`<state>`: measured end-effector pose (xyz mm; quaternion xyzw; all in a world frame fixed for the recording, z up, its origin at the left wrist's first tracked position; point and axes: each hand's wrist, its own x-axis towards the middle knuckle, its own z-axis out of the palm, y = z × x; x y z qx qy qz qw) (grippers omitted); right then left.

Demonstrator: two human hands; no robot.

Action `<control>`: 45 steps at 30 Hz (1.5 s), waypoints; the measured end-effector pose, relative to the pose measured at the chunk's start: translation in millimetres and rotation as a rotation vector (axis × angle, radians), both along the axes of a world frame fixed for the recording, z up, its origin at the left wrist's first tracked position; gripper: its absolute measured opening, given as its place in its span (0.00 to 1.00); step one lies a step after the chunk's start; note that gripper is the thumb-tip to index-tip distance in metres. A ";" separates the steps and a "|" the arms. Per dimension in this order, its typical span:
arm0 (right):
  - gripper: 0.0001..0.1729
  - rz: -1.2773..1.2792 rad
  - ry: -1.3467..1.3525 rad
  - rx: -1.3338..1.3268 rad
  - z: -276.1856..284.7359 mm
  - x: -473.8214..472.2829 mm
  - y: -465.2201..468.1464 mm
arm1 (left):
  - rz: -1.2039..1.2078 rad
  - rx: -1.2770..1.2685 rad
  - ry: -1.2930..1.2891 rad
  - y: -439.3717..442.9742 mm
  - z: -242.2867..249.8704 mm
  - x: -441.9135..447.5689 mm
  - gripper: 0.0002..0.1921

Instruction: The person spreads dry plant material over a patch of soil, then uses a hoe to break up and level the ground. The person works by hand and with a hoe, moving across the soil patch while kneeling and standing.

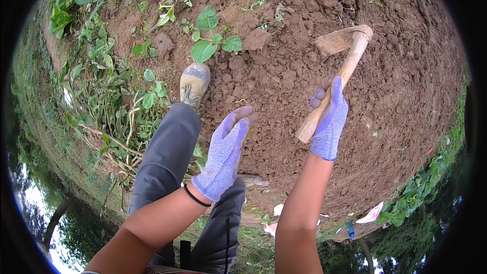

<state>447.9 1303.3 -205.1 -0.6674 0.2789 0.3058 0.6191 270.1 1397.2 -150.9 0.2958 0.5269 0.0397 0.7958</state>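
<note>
My right hand point(331, 116), in a purple-grey coated work glove, grips the lower part of a short wooden handle belonging to a hand hoe point(352, 62). The hoe's soil-covered blade point(334, 42) points left from the top of the handle, over loose brown soil point(281, 95). In a matching glove, my left hand point(228, 148) hovers above my bent leg with its fingers together and nothing visible in it; its palm side is partly hidden. A broad-leaved green seedling point(207, 43) grows just beyond the toe of my shoe point(195, 83).
Uprooted stalks and leaves point(118, 121) lie heaped on the left. Larger leafy plants point(61, 15) stand at the far left. Clods cover the ground at the upper right. Paper scraps point(371, 213), a blue-green bottle point(349, 230) and a green plant strip point(418, 190) are at the lower right.
</note>
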 end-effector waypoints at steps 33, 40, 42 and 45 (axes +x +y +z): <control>0.18 -0.131 0.122 0.240 -28.0 -53.0 28.9 | 0.001 0.078 0.012 6.6 -0.7 2.3 0.23; 0.17 -0.151 0.090 0.072 -14.7 -96.0 -3.8 | -0.029 0.077 -0.005 1.4 -3.2 3.7 0.22; 0.17 -0.067 0.145 0.016 -10.2 -95.6 -9.9 | -0.034 0.104 -0.021 1.6 -3.6 1.7 0.22; 0.18 -0.038 0.023 -0.022 7.5 -76.1 -34.5 | -0.043 0.143 0.013 0.0 -2.7 2.0 0.23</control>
